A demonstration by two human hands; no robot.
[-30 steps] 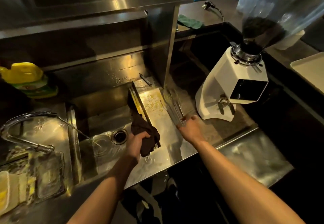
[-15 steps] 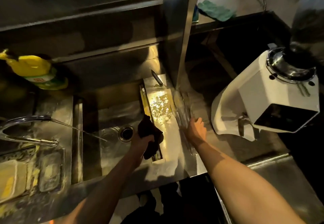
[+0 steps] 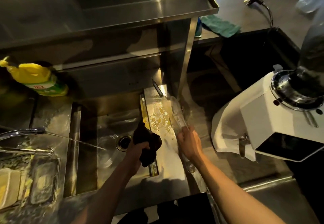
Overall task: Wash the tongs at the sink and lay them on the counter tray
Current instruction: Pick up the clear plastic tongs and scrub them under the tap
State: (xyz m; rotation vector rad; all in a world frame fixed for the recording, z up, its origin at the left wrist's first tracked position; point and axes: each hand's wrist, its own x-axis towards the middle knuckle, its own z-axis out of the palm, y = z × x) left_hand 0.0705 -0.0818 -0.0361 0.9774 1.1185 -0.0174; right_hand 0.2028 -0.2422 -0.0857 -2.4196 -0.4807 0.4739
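Observation:
Clear plastic tongs (image 3: 177, 113) point away from me over the wet steel counter right of the sink, and my right hand (image 3: 189, 142) is closed around their near part. A dark cloth (image 3: 149, 141) is bunched in my left hand (image 3: 137, 149) over the sink's right rim. The steel sink basin (image 3: 105, 129) has a round drain (image 3: 123, 142). A thin stream of water runs into it from the faucet (image 3: 22, 132) at the left. The tongs' near end shows below my right wrist.
A yellow and green dish soap bottle (image 3: 38, 80) stands at the back left. A white coffee grinder (image 3: 273, 127) fills the right side. A steel shelf (image 3: 140, 13) hangs over the sink. A green cloth (image 3: 220, 25) lies behind. Sponges in trays (image 3: 26, 183) sit at the left.
My right hand has closed on the tongs and lifted them a little off the counter. My left hand still grips the cloth. The view has shifted closer and lower.

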